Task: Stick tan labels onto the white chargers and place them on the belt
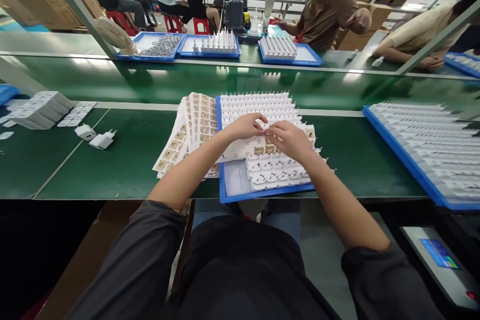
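Our left grip (252,126) and right grip (288,137) come close together, fingers bent and narrow; we cannot tell whether either pinches anything small. Beneath them and on their near side lies the label sheet (247,147), over white plug pieces (277,177) in the blue tray (258,195). We judge it light, thin and bendy, probably slick-faced and easily creased, so we would hold it by its plain margin below the left grip, clear of the tan labels (259,150). Its long axis runs crosswise under both grips, the end beyond the right grip angled slightly farther from us, its labelled face up.
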A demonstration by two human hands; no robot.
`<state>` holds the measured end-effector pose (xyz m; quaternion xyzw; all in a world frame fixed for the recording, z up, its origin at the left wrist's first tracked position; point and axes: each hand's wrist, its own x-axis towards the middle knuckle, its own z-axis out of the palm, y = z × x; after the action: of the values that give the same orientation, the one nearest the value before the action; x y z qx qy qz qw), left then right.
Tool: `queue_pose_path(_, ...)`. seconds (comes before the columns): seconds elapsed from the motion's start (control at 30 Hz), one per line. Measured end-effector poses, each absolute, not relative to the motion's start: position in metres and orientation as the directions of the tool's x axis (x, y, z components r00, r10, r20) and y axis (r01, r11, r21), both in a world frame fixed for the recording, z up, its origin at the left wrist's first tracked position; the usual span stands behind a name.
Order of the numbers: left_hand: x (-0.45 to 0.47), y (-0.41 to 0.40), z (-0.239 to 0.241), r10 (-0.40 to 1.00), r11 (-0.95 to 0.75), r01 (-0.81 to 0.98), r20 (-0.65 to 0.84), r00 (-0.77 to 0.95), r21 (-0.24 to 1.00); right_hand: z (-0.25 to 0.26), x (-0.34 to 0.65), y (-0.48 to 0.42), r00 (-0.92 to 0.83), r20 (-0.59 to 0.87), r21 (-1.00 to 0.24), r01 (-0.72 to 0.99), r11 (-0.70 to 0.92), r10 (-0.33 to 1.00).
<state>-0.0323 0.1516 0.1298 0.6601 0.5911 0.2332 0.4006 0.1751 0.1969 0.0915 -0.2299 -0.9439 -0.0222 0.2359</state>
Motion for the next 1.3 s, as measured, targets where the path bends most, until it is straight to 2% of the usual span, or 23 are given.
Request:
queue_pose_path(0.17, -0.033, 0.154, 0.126, 0.976, 0.073, 0.592, -0.179, 0.123, 0.802, 0.088, 0.178, 0.196, -0.800, 0.490, 0.053, 0.424, 0.904, 0.347)
queue_pose_path(0.4, -0.034, 0.152, 0.123, 0.973, 0.091, 0.567, -0.194, 0.124, 0.819, 0.088, 0.182, 0.198, -0.766, 0.509, -0.046, 0.431, 0.901, 0.393)
queue_pose_path(0.6, -0.031, 0.148, 0.126, 0.968, 0.117, 0.545, -0.219, 0.126, 0.830, 0.089, 0.172, 0.197, -0.803, 0.482, 0.009, 0.405, 0.914, 0.351)
queue_pose_path(0.67, -0.033, 0.148, 0.125, 0.969, 0.116, 0.551, -0.216, 0.120, 0.826, 0.089, 0.174, 0.196, -0.797, 0.490, -0.007, 0.402, 0.916, 0.354)
queue_pose_path(0.77, -0.036, 0.150, 0.120, 0.979, 0.092, 0.571, -0.179, 0.098, 0.816, 0.094, 0.186, 0.193, -0.794, 0.485, -0.118, 0.356, 0.927, 0.367)
queue_pose_path(0.87, -0.036, 0.150, 0.113, 0.990, 0.041, 0.638, -0.119, 0.079, 0.769, 0.100, 0.207, 0.188, -0.769, 0.476, -0.342, 0.284, 0.896, 0.426)
queue_pose_path(0.93, -0.033, 0.145, 0.108, 0.998, -0.032, 0.725, -0.013, 0.057, 0.688, 0.102, 0.222, 0.182, -0.678, 0.498, -0.512, 0.274, 0.814, 0.541)
queue_pose_path(1.0, -0.030, 0.134, 0.104, 0.982, -0.161, 0.810, 0.175, 0.073, 0.564, 0.100, 0.235, 0.173, -0.542, 0.511, -0.651, 0.263, 0.712, 0.667)
queue_pose_path(1.1, -0.031, 0.107, 0.098, 0.869, -0.452, 0.808, 0.391, 0.303, 0.379, 0.092, 0.249, 0.154, -0.407, 0.496, -0.771, 0.199, 0.604, 0.767)
queue_pose_path(1.2, -0.036, 0.074, 0.090, 0.738, -0.670, 0.678, 0.371, 0.564, 0.302, 0.082, 0.257, 0.132, -0.346, 0.493, -0.818, 0.130, 0.561, 0.799)
queue_pose_path(1.3, -0.037, 0.049, 0.079, 0.670, -0.742, 0.595, 0.320, 0.670, 0.308, 0.076, 0.258, 0.112, -0.314, 0.499, -0.833, 0.085, 0.547, 0.808)
